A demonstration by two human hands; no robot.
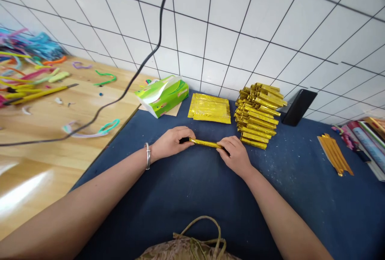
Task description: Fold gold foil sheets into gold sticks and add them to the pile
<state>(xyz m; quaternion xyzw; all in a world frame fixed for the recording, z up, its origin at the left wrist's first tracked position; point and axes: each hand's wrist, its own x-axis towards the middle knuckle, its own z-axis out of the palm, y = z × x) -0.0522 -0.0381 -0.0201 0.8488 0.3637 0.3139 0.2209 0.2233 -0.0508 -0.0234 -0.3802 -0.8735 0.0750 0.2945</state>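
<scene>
A thin gold foil strip (206, 143), folded or rolled into a narrow stick, spans the gap between my two hands above the dark blue cloth. My left hand (173, 143), with a silver bangle at the wrist, pinches its left end. Its right end is between the fingers and thumb of my right hand (236, 155). Just behind the strip lie flat gold foil sheets (209, 108) in a stack. To their right rises a pile of folded gold sticks (258, 117), close beyond my right hand.
A green tissue pack (165, 96) is at the back left. A black phone (299, 107) leans against the tiled wall. Orange strips (335, 154) and books (367, 143) lie right. Pipe cleaners (36, 47) cover the wooden table; a black cable (132, 79) crosses the view.
</scene>
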